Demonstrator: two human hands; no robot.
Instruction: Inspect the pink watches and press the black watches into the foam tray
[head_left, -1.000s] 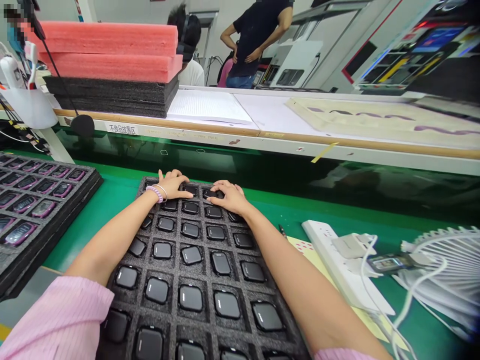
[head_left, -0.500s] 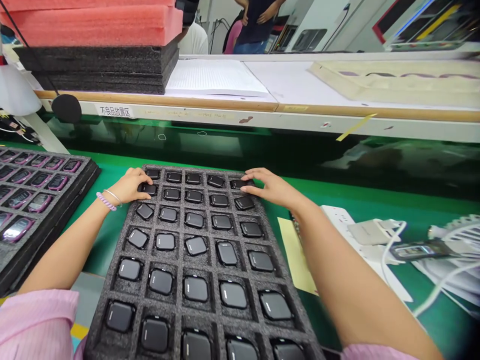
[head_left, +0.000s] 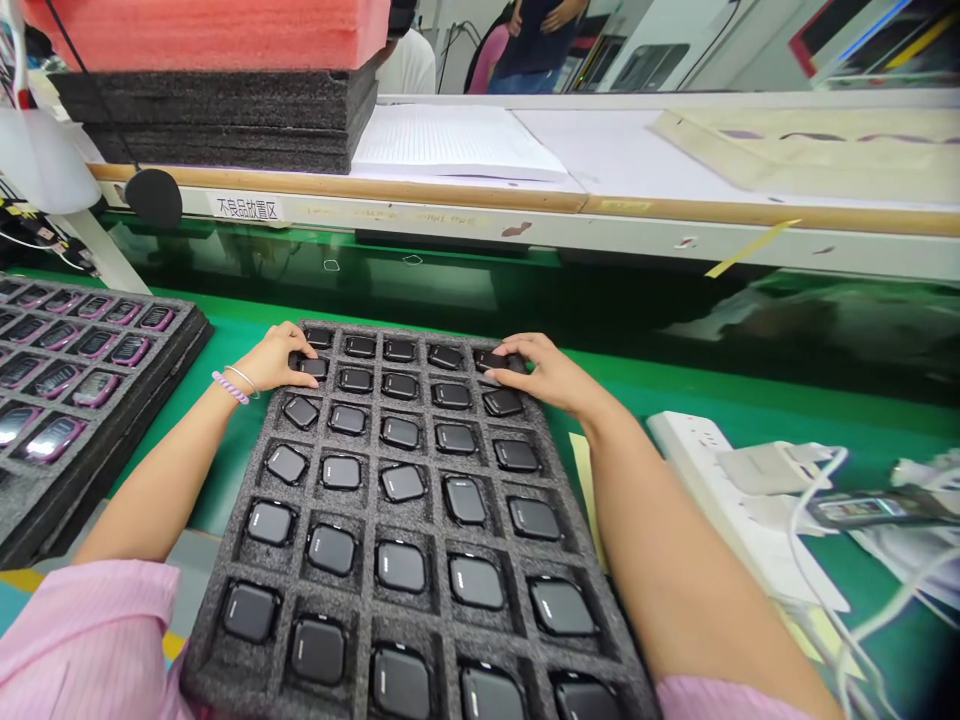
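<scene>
A dark grey foam tray (head_left: 365,500) lies on the green table, its compartments holding several black square watch-like devices (head_left: 400,566). At its far left corner, my left hand (head_left: 289,358) grips the tray's edge, fingertips beside a device in the second row. My right hand (head_left: 532,368) is on the far right corner, fingers and thumb curled over the edge by a device there. Some devices sit tilted in their compartments. The parts of my fingers below the tray's rim are hidden.
Left, another foam tray (head_left: 161,350) holds purple-rimmed devices. Right are a white power strip (head_left: 694,440), a charger and cables. Behind, a shelf (head_left: 465,215) carries stacked foam and an open notebook (head_left: 457,142). People are visible beyond.
The view has shifted, so the tray and both hands appear slightly farther right. The yellow paper beside the tray is now more covered. Both hands keep their places at the tray's corners.
</scene>
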